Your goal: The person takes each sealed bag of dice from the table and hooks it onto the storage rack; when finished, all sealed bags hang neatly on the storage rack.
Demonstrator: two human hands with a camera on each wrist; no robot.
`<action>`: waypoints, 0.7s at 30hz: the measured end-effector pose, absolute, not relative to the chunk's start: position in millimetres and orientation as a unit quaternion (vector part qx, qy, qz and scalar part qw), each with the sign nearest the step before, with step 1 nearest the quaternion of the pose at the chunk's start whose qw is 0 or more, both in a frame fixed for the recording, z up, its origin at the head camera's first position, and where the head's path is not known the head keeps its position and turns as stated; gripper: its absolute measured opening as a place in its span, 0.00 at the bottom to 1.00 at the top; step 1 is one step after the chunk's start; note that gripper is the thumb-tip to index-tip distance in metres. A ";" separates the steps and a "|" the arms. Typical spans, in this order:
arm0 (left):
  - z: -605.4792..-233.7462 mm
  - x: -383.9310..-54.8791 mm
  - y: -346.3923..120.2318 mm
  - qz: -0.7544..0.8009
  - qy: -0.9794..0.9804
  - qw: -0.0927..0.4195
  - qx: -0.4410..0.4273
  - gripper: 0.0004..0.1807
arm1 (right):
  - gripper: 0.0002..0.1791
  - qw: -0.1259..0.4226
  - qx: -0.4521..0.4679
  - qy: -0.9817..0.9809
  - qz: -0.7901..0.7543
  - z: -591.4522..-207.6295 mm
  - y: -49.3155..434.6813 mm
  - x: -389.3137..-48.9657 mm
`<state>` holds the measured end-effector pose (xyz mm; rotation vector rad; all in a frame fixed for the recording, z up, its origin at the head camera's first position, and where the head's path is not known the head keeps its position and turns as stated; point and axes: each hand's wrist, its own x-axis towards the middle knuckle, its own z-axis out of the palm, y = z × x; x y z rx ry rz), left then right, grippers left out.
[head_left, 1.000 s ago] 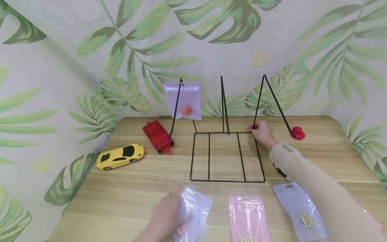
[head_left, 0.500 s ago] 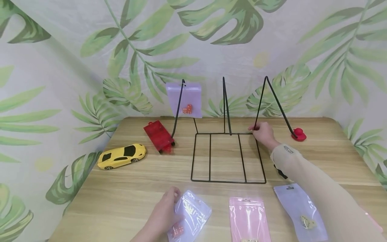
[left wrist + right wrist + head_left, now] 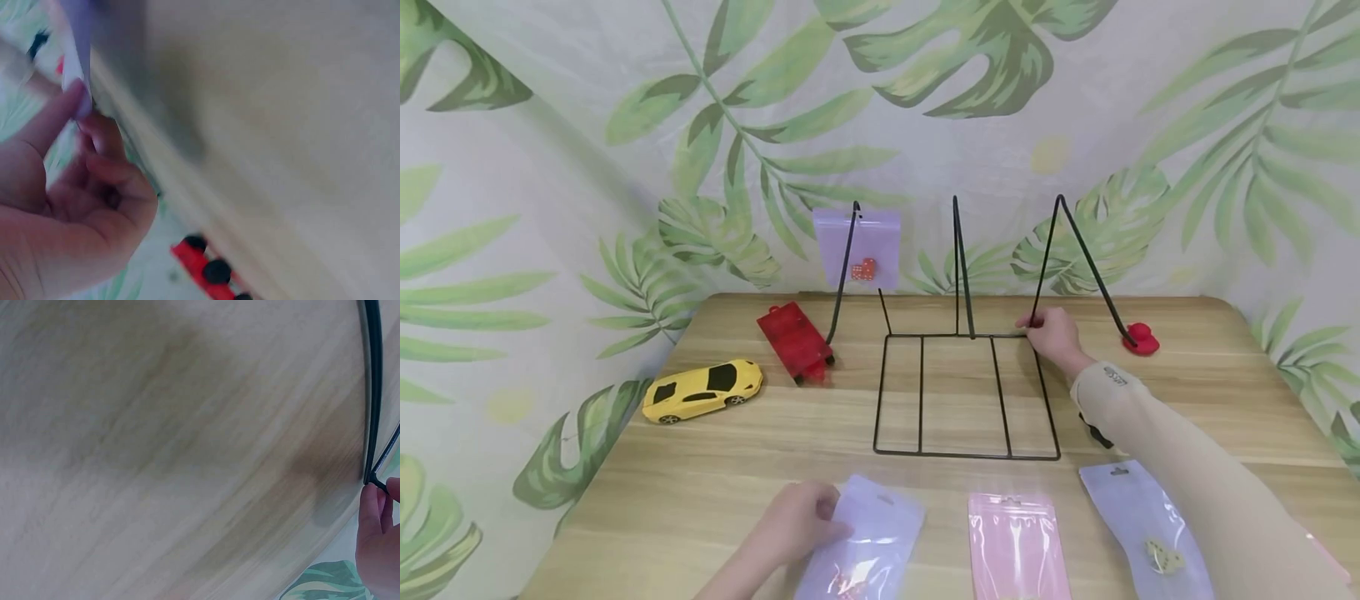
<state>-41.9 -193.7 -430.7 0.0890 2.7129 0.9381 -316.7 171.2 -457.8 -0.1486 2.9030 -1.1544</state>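
So, toward the near edge of the worktop (image 3: 647,500), the left hand (image 3: 801,518) pinches a lilac zip bag (image 3: 874,537) by its side; I'd keep the hang hole (image 3: 886,500) uncovered. Well apart, the right hand (image 3: 1056,335) grips the black wire rack (image 3: 921,396) at its back-right corner; firm hold, no tipping.

The bag (image 3: 874,527) held by the left hand (image 3: 799,518) is cut off at the head view's bottom; a corner of the rack (image 3: 921,396) is hidden behind the right hand (image 3: 1056,335); the sleeve (image 3: 1198,492) lettering (image 3: 1116,376) cannot be read.
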 end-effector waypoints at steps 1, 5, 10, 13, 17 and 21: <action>-424.5 -42.2 -197.6 0.337 0.928 0.152 0.040 0.11 | 0.14 0.008 -0.049 0.927 -0.371 -458.6 170.5 -316.8; -389.9 -43.7 -213.6 0.442 0.868 0.211 0.085 0.09 | 0.14 0.000 -0.055 0.929 -0.367 -460.7 170.2 -317.4; -347.8 -43.4 -222.4 0.536 0.832 0.119 0.086 0.11 | 0.14 -0.005 -0.056 0.931 -0.362 -458.7 172.0 -315.9; -334.9 -45.0 -217.6 0.589 0.807 0.035 0.042 0.09 | 0.14 -0.001 -0.057 0.931 -0.361 -457.4 171.3 -315.2; -329.5 -52.7 -202.1 0.667 0.744 -0.029 -0.030 0.17 | 0.14 0.000 -0.054 0.931 -0.361 -457.3 170.1 -315.6; -328.2 -60.9 -188.1 0.726 0.683 -0.060 -0.062 0.15 | 0.14 -0.006 -0.054 0.931 -0.361 -457.3 168.9 -315.9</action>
